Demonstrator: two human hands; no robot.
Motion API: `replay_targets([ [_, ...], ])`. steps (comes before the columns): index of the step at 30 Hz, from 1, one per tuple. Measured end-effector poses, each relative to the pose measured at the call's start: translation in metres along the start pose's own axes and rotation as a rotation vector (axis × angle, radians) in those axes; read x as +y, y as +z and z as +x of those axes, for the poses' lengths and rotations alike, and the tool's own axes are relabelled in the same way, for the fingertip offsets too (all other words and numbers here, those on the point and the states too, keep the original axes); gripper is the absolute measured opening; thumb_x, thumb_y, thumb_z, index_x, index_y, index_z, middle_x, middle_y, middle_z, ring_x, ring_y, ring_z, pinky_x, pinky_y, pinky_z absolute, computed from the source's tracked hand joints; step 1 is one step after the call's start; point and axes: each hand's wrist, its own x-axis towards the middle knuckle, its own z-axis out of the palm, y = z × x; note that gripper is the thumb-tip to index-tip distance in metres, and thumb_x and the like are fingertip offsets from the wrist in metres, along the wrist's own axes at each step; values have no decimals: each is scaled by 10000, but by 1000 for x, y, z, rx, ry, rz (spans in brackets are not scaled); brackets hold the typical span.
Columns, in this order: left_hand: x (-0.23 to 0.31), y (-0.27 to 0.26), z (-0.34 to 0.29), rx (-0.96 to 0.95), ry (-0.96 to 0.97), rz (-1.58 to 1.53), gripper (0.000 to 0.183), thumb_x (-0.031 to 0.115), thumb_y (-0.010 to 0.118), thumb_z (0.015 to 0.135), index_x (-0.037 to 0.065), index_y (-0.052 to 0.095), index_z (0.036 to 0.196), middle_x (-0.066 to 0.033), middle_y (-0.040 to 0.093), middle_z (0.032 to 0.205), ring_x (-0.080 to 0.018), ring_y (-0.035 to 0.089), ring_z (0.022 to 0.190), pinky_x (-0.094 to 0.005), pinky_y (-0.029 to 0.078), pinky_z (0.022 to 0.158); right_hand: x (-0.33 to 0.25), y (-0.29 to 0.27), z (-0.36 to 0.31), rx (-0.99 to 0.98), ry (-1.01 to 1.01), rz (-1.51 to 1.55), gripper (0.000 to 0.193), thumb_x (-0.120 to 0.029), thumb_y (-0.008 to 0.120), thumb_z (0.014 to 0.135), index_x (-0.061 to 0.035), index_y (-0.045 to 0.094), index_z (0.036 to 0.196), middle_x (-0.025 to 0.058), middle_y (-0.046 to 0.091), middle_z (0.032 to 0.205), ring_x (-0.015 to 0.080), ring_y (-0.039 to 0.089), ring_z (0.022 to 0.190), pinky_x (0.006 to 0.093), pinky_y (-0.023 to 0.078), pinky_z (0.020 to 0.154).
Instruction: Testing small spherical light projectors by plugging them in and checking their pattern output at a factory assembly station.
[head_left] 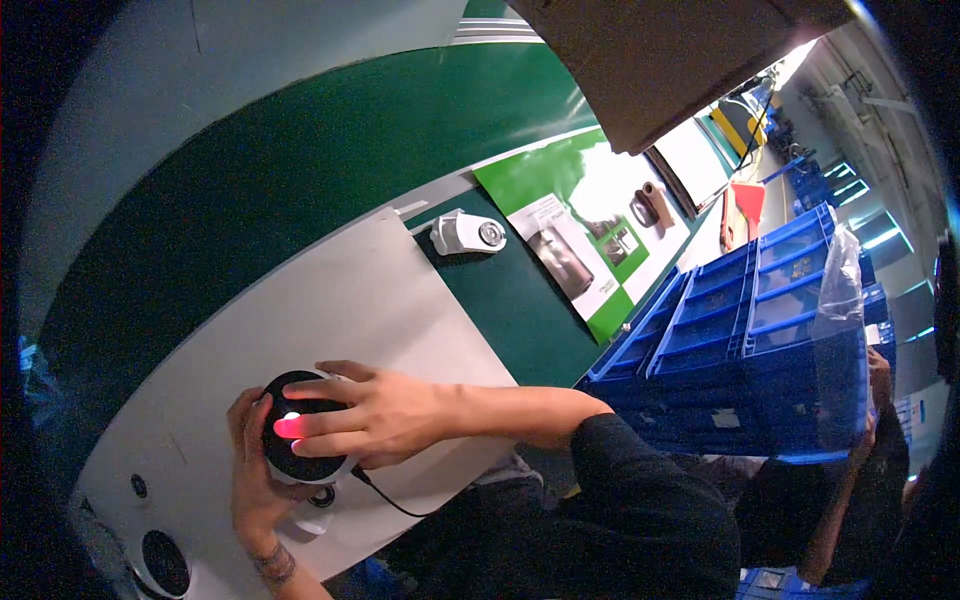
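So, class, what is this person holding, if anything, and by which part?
A round, black-topped device: the left hand grips its side, while the right hand lies over its lit top.

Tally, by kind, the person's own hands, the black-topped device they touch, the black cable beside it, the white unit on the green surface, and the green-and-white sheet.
Left hand and right hand: 2
Black-topped device: 1
Black cable: 1
White unit: 1
Green-and-white sheet: 1
Total: 6

A hand can pass over the white board (340,290), beyond the black-topped device (305,466) — rightward, blue crates (765,400) stand in the way.
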Motion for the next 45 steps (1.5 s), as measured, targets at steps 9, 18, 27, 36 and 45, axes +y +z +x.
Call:
replay_targets([
  [9,-1,-1,-2,-1,-1,33,1229,197,950,420,155,344,1489,-169,348,1479,-419,395,1354,-508,421,1103,-1,3,0,32,-4,-16,841,-322,825,640,-210,481,1399,32,498,1428,354,365,1436,635,349,1116],
  [18,5,3,4,3,-38,-48,1194,196,944,440,135,364,1482,-178,351,1476,-417,389,1366,-475,400,1130,-1,0,-3,-42,20,-44,819,-315,807,639,-210,502,1392,13,520,1423,346,363,1447,622,350,1123],
  [27,-9,-1,3,36,154,-185,1205,135,933,530,58,257,1524,-214,364,1471,-443,454,1327,-474,448,1084,2,11,-7,7,196,30,585,-222,831,564,-114,654,1110,209,629,1266,461,561,1245,584,466,1042],
  [36,-22,-6,-7,36,113,-216,1168,123,915,545,78,273,1520,-190,403,1440,-448,563,1195,-475,574,870,8,22,-17,-53,149,-105,1051,-197,879,680,-313,283,1537,250,404,1489,507,477,1298,588,476,1026],
  [45,-23,-2,-5,-78,1,-303,1201,209,937,540,23,261,1515,-238,387,1445,-454,460,1306,-474,446,1067,4,11,-3,-76,203,84,575,-375,775,625,-91,641,1105,198,615,1260,456,561,1232,573,498,994],
])
